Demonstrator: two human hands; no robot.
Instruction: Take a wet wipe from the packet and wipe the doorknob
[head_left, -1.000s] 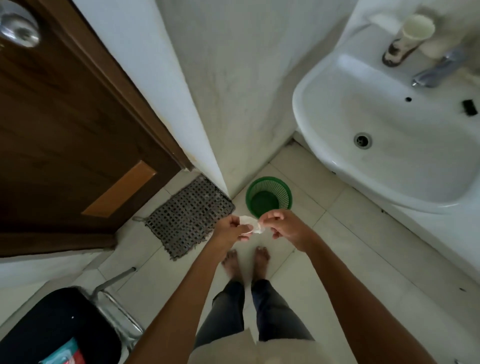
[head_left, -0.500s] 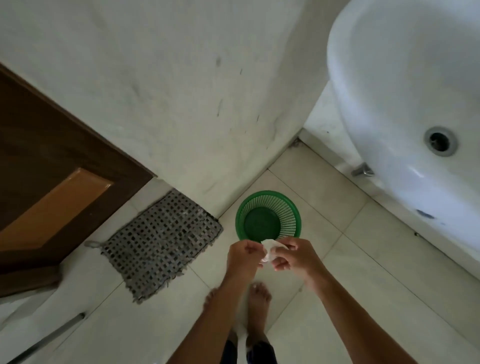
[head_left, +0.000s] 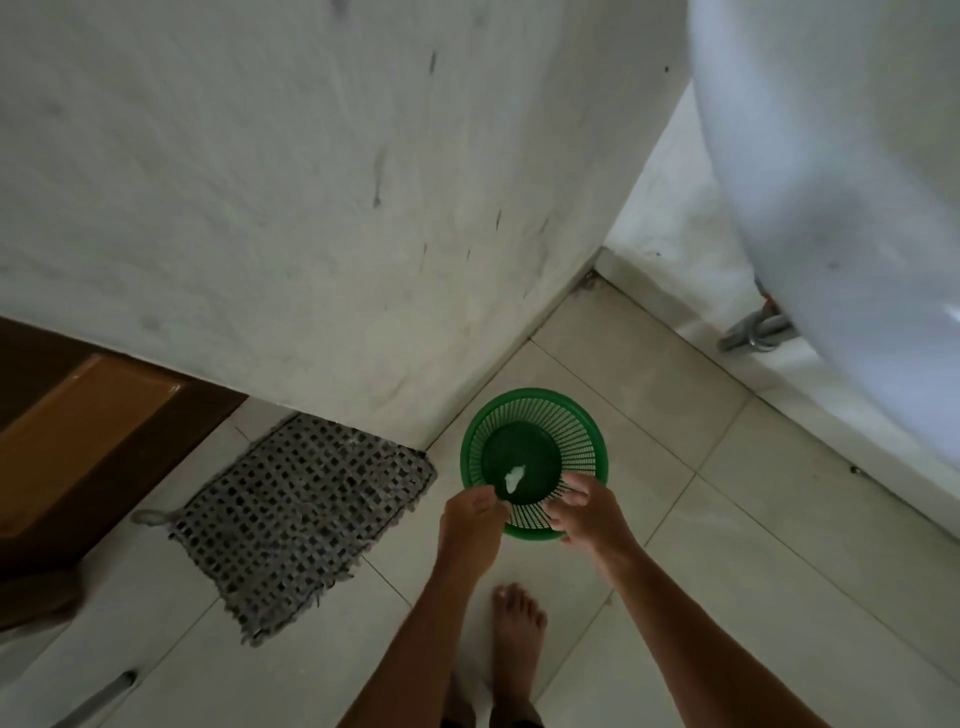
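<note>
A small crumpled white wipe (head_left: 514, 477) lies at the bottom of the green basket (head_left: 582, 441) on the floor, and both hands hang just above the basket's near rim — so the thing lies ahead of and below the hands, slightly nearer the left hand (head_left: 470, 522) than the right hand (head_left: 589, 514). The left grip is loosely curled, thumb and forefinger close together at the rim; I think it holds nothing, though the blur makes it hard to rule out a scrap between the fingertips. The right grip is open, fingers spread and relaxed over the mesh wall, with nothing in it. The wipe has no clear long axis, being a soft, damp-looking wad, perhaps a little longer from upper right to lower left. The basket is round, of rigid plastic with a slotted lattice wall and a solid dark floor. It stands on pale glazed tiles (head_left: 727, 545), just beside the corner of a rough, scuffed white wall (head_left: 311, 208). To the left lies a woven grey mat (head_left: 301, 525) with frayed edges, and beyond it the foot of a brown wooden door (head_left: 104, 415). The doorknob and the packet are out of view, so the wiping looks done — that is a judgement only.
</note>
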